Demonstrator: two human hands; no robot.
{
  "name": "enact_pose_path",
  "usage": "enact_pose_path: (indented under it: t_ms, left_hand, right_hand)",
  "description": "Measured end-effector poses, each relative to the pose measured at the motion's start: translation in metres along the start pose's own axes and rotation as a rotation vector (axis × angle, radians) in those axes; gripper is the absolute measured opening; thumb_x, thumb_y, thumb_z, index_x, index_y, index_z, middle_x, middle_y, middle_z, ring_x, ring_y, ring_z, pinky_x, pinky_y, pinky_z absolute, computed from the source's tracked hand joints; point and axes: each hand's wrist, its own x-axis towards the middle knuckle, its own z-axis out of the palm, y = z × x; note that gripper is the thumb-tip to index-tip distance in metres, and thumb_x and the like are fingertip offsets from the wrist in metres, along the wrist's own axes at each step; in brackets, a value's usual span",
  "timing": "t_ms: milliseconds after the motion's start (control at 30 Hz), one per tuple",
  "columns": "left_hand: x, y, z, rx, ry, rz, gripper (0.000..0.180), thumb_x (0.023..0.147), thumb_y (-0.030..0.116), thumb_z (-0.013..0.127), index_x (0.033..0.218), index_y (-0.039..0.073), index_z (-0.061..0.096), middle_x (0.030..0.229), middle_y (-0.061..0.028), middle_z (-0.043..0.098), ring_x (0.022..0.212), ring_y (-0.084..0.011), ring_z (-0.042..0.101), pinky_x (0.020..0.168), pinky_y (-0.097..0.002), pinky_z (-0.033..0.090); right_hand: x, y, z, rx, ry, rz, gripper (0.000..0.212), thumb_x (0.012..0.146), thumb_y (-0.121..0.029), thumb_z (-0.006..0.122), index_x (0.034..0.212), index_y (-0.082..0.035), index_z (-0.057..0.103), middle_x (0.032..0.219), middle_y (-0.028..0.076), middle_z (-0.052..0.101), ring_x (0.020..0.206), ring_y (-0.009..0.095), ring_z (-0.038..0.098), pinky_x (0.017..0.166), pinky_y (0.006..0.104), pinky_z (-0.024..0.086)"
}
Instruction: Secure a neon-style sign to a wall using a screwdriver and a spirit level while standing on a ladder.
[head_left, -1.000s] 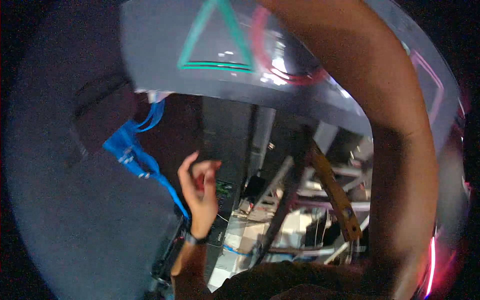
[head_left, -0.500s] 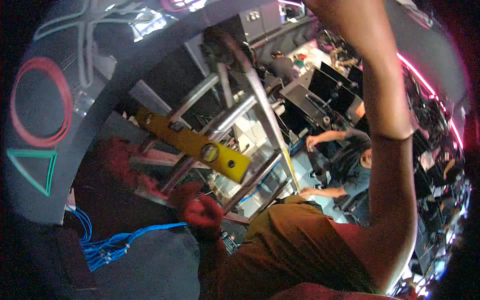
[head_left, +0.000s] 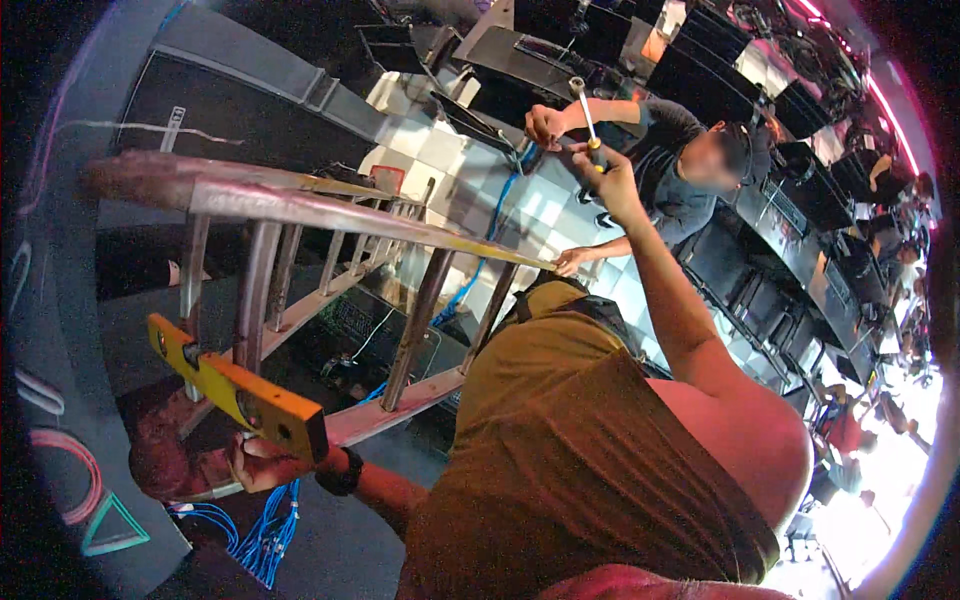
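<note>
My right hand is raised at the upper right, closed on a hand tool with a yellow handle, a bright metal shaft and a rounded end. Close beside it is a co-worker's raised hand. At lower left, my left hand, a dark band on its wrist, has its fingers curled at the near rail of a metal ladder. A yellow spirit level slants across the ladder just above that hand and partly covers it. What supports the level is hidden.
A co-worker in a dark shirt stands beyond the ladder, another hand on its rail. Blue cables hang below my left hand. Red circle and green triangle shapes are on the dark wall. Desks stand at right.
My view has swung, so the ladder and level appear farther left. My right arm has come down from above to the co-worker's raised hand, and the yellow-handled tool now shows in my right hand.
</note>
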Motion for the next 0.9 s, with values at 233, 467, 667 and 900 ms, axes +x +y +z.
enact_pose_path:
  t_ms: [233, 467, 667, 900]
  left_hand:
    - [-0.005, -0.005, -0.017, 0.083, 0.011, -0.067, 0.028, 0.103, 0.022, 0.067, 0.114, 0.000, 0.052, 0.105, -0.0151, 0.060, 0.093, -0.0299, 0.061, 0.090, -0.0466, 0.052]
    - [-0.005, -0.004, -0.005, 0.061, 0.066, -0.057, 0.029, 0.102, 0.021, 0.068, 0.115, 0.000, 0.051, 0.100, -0.0133, 0.062, 0.090, -0.0238, 0.063, 0.085, -0.0417, 0.053]
    - [-0.007, -0.034, -0.011, -0.059, -0.039, -0.183, 0.021, 0.102, 0.017, 0.066, 0.108, 0.000, 0.055, 0.096, -0.0129, 0.063, 0.085, -0.0232, 0.061, 0.080, -0.0371, 0.051]
    - [0.015, 0.125, -0.012, 0.128, 0.232, -0.071, 0.035, 0.103, 0.033, 0.059, 0.103, -0.001, 0.052, 0.098, -0.0156, 0.058, 0.097, -0.0280, 0.056, 0.088, -0.0462, 0.047]
  right_hand:
    - [0.020, 0.083, -0.007, 0.064, 0.162, 0.048, 0.028, 0.094, -0.020, 0.080, 0.111, 0.000, 0.071, 0.098, 0.001, 0.073, 0.088, 0.008, 0.061, 0.081, 0.0261, 0.050]
    - [0.041, 0.074, 0.003, 0.074, 0.104, 0.030, 0.025, 0.091, -0.018, 0.082, 0.106, 0.000, 0.072, 0.095, 0.001, 0.072, 0.085, 0.009, 0.061, 0.080, 0.0257, 0.050]
    - [0.061, 0.065, -0.003, -0.043, 0.160, 0.116, 0.022, 0.089, -0.015, 0.082, 0.100, 0.001, 0.072, 0.081, -0.001, 0.067, 0.075, 0.008, 0.054, 0.069, 0.0261, 0.047]
    - [0.046, -0.044, 0.019, 0.104, 0.077, 0.018, 0.016, 0.092, -0.013, 0.078, 0.092, 0.001, 0.071, 0.079, -0.004, 0.064, 0.071, 0.006, 0.053, 0.064, 0.0244, 0.045]
